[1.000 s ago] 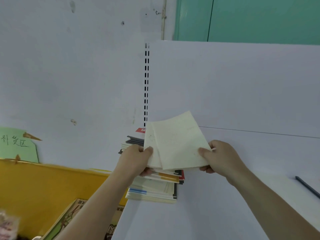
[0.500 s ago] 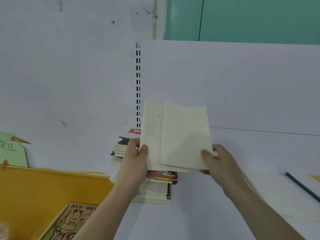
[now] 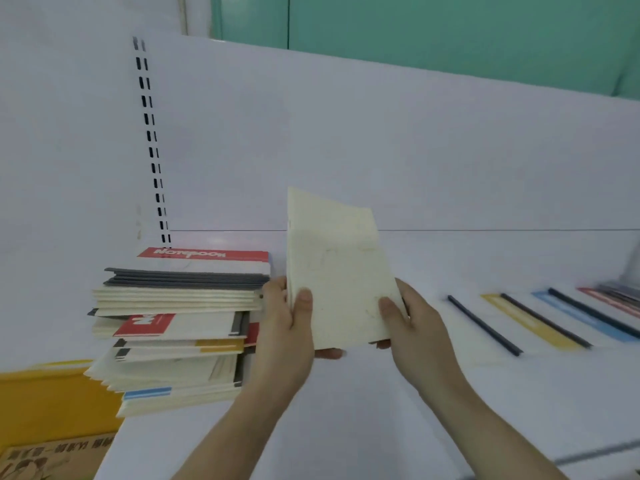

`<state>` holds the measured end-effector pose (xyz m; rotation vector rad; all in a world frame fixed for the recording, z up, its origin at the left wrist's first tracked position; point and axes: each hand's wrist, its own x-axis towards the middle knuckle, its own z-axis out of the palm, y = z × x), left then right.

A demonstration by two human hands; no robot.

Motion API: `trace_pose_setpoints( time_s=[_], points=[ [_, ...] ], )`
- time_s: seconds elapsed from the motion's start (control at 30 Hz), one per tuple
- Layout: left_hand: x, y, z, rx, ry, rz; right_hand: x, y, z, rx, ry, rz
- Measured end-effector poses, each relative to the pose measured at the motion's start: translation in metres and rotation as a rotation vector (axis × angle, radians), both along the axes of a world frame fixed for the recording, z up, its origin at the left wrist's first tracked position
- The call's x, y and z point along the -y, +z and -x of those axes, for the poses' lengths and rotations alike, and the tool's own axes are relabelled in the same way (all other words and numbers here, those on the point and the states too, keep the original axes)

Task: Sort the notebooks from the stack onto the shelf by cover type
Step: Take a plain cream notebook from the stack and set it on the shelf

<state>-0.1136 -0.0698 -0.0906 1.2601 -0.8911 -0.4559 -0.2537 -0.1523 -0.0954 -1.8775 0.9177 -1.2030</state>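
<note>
A cream notebook (image 3: 337, 268) with a plain pale cover is held upright above the white shelf (image 3: 381, 403). My left hand (image 3: 289, 327) grips its lower left edge, thumb on the front. Its lower right edge is pinched by my right hand (image 3: 412, 323). I cannot tell whether it is one notebook or two pressed together. To the left stands the stack of notebooks (image 3: 176, 327), with red, grey, yellow and blue spines and covers mixed.
On the shelf to the right lie notebooks in a row: a pale one with a dark spine (image 3: 485, 325), a yellow one (image 3: 533, 322), a blue one (image 3: 588, 318) and a red one (image 3: 613, 299). A yellow bin (image 3: 52, 396) sits at lower left.
The view has swung right, bringing the row of laid-out notebooks into sight. The two offset cream covers now sit squared together, and both hands have carried them right of the stack.
</note>
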Motion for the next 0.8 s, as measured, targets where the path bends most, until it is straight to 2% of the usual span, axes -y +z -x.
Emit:
trace_pose_setpoints(
  time_s=[0.1,0.2,0.27,0.37,0.4,0.57,0.7,0.8],
  points=[
    [0.023,-0.004,0.029,-0.016,-0.022,0.014,0.014,-0.002,0.031,-0.005,0.006,-0.073],
    [0.048,-0.005,0.057,0.071,-0.025,-0.054,0.035,-0.001,0.065,-0.029,-0.014,-0.091],
    [0.068,-0.009,0.071,0.203,-0.023,-0.175,0.053,0.000,0.090,-0.037,-0.029,-0.089],
    [0.103,-0.024,0.091,0.553,0.066,-0.426,0.086,-0.005,0.128,-0.124,-0.061,-0.066],
    [0.115,-0.030,0.099,0.619,0.087,-0.479,0.099,-0.008,0.138,-0.169,-0.064,-0.066],
    [0.163,-0.058,0.133,0.829,0.181,-0.711,0.159,-0.032,0.167,-0.346,-0.016,-0.081],
    [0.179,-0.075,0.142,0.953,0.255,-0.842,0.188,-0.049,0.170,-0.481,0.046,-0.009],
    [0.187,-0.079,0.142,0.967,0.288,-0.902,0.202,-0.060,0.166,-0.608,0.031,0.052]
  ],
)
